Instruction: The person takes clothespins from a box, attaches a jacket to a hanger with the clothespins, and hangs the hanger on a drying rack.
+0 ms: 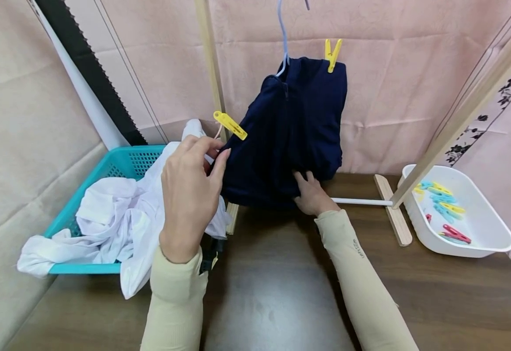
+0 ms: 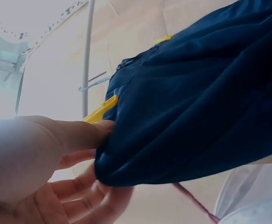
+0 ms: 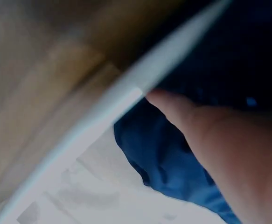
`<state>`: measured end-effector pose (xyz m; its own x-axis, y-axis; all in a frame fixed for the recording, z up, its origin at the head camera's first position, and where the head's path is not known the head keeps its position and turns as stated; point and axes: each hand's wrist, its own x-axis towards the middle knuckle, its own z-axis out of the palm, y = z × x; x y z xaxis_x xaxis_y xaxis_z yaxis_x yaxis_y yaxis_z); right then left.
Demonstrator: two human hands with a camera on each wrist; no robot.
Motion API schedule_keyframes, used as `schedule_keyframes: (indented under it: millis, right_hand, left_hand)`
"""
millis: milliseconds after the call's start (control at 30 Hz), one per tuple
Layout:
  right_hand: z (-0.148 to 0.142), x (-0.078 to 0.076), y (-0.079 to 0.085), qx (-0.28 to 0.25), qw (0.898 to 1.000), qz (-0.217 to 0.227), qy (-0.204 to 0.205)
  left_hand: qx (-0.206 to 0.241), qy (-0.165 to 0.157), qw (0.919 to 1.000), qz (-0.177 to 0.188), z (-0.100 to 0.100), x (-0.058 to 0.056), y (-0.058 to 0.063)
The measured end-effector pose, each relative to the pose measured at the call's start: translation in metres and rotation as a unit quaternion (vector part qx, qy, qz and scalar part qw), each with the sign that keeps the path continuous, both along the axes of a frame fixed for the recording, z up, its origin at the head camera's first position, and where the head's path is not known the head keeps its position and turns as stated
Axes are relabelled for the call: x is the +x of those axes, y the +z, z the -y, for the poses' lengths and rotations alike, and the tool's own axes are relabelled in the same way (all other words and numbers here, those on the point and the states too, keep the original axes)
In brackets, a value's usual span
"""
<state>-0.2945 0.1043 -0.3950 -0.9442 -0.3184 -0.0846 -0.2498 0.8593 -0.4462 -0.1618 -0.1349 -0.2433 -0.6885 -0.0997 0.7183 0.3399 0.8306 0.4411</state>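
Observation:
A navy-blue garment (image 1: 308, 112) of unclear kind hangs from a pale blue hanger (image 1: 284, 36). One yellow clothespin (image 1: 333, 56) sits on its upper right corner, another yellow clothespin (image 1: 230, 125) at its left edge. Just below that second pin, my left hand (image 1: 191, 187) pinches the cloth between thumb and fingers; the left wrist view shows the thumb (image 2: 91, 133) on its near side. My right hand (image 1: 312, 195) grips a fold at the garment's lower edge, with some fingertips hidden in the cloth. In the right wrist view a digit (image 3: 187, 116) lies against the fabric.
A teal basket (image 1: 84, 268) with white clothes (image 1: 119, 214) stands at the left. At the right, a white tub (image 1: 479, 248) holds several coloured clothespins (image 1: 446, 200). Wooden posts (image 1: 446, 131) and a low white rod (image 1: 361, 201) form a rack on the brown table (image 1: 273, 292).

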Motion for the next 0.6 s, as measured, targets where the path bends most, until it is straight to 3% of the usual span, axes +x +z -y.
schedule_keyframes:
  millis: [133, 300, 467, 600]
  right_hand:
    - [-0.006, 0.010, 0.016, 0.007, 1.000, 0.018, 0.011]
    - [-0.011, 0.030, 0.049, 0.026, 0.999, 0.034, 0.006]
    - [-0.006, 0.055, 0.079, 0.036, 0.999, -0.004, 0.010]
    - [0.006, 0.078, 0.096, 0.033, 0.998, -0.034, 0.043]
  left_hand:
    - [-0.005, 0.003, 0.9994, 0.035, 0.005, 0.003, 0.003]
    - [0.000, 0.008, 0.9968, 0.080, 0.013, 0.015, 0.009]
    - [0.024, -0.025, 0.9917, 0.123, 0.035, 0.027, 0.014]
    - [-0.001, -0.027, 0.9840, 0.176, 0.059, 0.035, 0.013]
